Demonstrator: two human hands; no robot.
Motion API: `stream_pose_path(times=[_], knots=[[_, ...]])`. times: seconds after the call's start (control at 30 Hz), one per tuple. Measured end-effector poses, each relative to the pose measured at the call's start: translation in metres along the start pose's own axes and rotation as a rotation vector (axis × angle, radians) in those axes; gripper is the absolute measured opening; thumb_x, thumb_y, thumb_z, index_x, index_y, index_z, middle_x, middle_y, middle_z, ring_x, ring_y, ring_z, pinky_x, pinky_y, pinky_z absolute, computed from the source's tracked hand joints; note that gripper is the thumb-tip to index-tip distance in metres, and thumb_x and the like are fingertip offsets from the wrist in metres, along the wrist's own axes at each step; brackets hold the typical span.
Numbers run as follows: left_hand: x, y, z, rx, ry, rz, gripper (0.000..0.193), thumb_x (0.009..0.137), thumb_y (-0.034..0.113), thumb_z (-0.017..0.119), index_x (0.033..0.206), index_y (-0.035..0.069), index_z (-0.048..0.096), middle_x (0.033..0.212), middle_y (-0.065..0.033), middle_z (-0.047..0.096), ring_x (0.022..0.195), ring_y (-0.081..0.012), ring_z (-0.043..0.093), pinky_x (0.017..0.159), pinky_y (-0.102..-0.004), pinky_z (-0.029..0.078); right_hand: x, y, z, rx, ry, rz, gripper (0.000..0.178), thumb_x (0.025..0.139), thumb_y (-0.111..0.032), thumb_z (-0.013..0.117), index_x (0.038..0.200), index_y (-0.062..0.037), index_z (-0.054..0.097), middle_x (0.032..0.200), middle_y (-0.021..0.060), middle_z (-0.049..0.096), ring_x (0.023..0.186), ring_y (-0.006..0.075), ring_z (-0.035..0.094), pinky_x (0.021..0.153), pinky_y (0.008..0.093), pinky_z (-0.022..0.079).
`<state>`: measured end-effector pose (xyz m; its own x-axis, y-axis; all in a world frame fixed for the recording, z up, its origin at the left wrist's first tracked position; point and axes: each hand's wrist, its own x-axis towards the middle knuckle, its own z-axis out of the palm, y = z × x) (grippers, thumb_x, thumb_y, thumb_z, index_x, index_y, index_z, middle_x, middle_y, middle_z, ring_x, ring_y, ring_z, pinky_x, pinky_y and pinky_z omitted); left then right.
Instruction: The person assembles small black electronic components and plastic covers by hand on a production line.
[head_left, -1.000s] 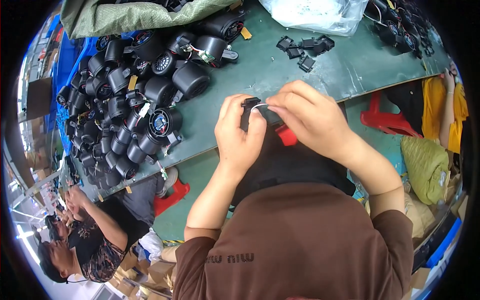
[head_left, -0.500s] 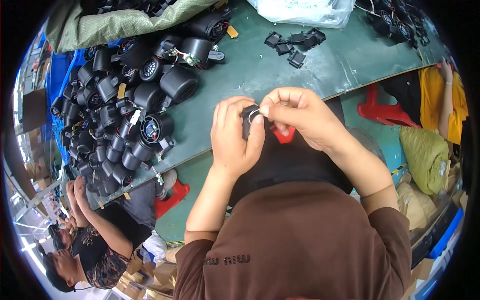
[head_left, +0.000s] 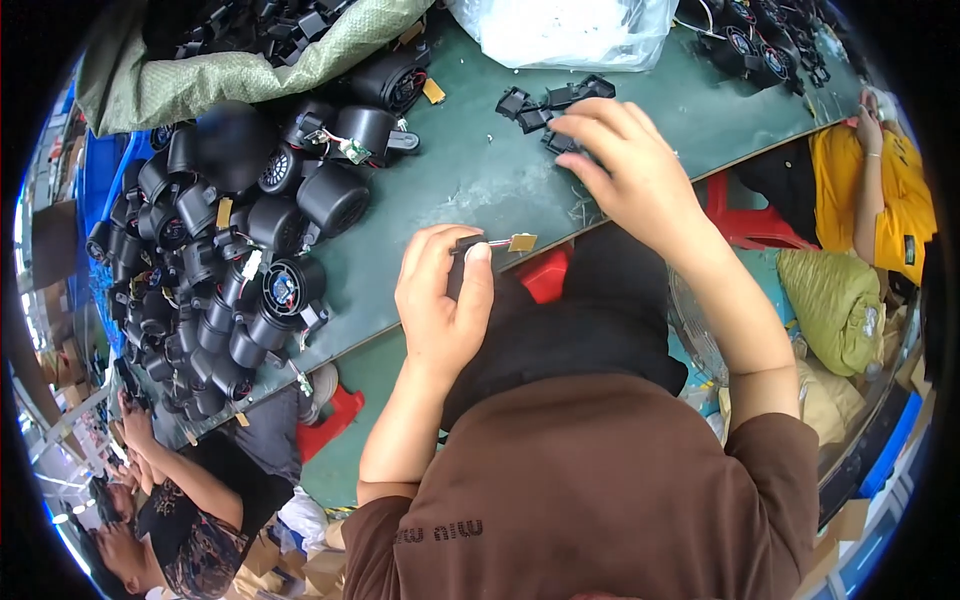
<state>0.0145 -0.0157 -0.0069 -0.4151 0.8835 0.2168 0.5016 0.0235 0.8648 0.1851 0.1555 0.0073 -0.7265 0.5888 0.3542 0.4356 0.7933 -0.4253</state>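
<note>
held in the left hand (head_left: 445,300), with thumb pressed against bent fingers: a small black part (head_left: 468,243), pinched tight near the close edge of the green table (head_left: 450,190). poking out of it to the right: thin wires (head_left: 497,243) with a flat tan tab (head_left: 523,242) at the end.

reaching farther over the table: the right hand (head_left: 640,180), with thumb and fingers bent and spread apart. just beside it: a little heap of black clips (head_left: 535,118), with one clip in the gap between thumb and fingers. cannot tell if touching that one.

on the left of the table: a big pile of round black motors (head_left: 335,198), some with little wires. behind the pile: a pale green sack (head_left: 200,95), with more black bits inside. at the back: a see-through bag (head_left: 570,30) with white stuff in it, and to its right more black motors with wires.

below the table edge, between the two arms: something red (head_left: 545,275). off to the right: a red stool (head_left: 735,220) and a person in a yellow top (head_left: 840,190).
</note>
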Motion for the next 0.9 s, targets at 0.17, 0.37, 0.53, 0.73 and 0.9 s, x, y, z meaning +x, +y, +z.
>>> stream_pose_path(times=[0.17,0.37,0.53,0.73,0.9], knots=[[-0.001,0.000,0.001,-0.017,0.005,0.008,0.013,0.088,0.007,0.065,0.097,-0.002,0.065,0.097,-0.0146,0.065,0.090,-0.0282,0.063,0.081,-0.0334,0.049,0.000,0.000,0.001,-0.143,-0.211,-0.072,0.028,0.086,-0.006,0.066,0.114,-0.0063,0.064,0.110,0.0096,0.060,0.102,0.0298,0.060,0.085,0.0404,0.052],[0.000,0.001,0.000,-0.227,-0.102,-0.081,0.012,0.091,0.007,0.062,0.098,-0.003,0.064,0.104,-0.0144,0.066,0.094,-0.0234,0.063,0.085,-0.0326,0.049,0.000,-0.001,-0.002,0.357,-0.125,0.007,0.015,0.088,-0.006,0.067,0.103,-0.0032,0.068,0.102,0.0083,0.061,0.098,0.0237,0.062,0.084,0.0338,0.050],[0.001,0.000,0.009,-0.338,-0.176,-0.053,0.014,0.093,0.009,0.061,0.100,-0.002,0.064,0.118,-0.0179,0.066,0.104,-0.0239,0.064,0.090,-0.0322,0.048,-0.019,-0.027,0.014,1.118,-0.295,0.423,0.012,0.094,-0.002,0.064,0.105,0.0005,0.066,0.105,0.0058,0.063,0.091,0.0120,0.063,0.081,0.0246,0.051],[-0.003,0.003,0.008,-0.458,-0.185,-0.198,0.015,0.097,0.011,0.058,0.103,-0.001,0.065,0.114,-0.0129,0.067,0.102,-0.0187,0.063,0.091,-0.0296,0.047,-0.026,-0.043,0.032,1.082,-0.069,0.441,0.015,0.093,-0.007,0.067,0.104,0.0023,0.062,0.096,0.0071,0.070,0.084,0.0081,0.067,0.072,0.0221,0.053],[-0.002,0.001,0.006,-0.762,-0.094,-0.341,0.018,0.101,0.013,0.054,0.108,-0.001,0.063,0.106,-0.0042,0.065,0.096,-0.0086,0.058,0.087,-0.0249,0.046,-0.025,-0.041,0.029,0.949,-0.152,0.344,0.029,0.091,-0.006,0.068,0.119,-0.0008,0.063,0.098,0.0077,0.070,0.083,0.0109,0.067,0.072,0.0247,0.054]])
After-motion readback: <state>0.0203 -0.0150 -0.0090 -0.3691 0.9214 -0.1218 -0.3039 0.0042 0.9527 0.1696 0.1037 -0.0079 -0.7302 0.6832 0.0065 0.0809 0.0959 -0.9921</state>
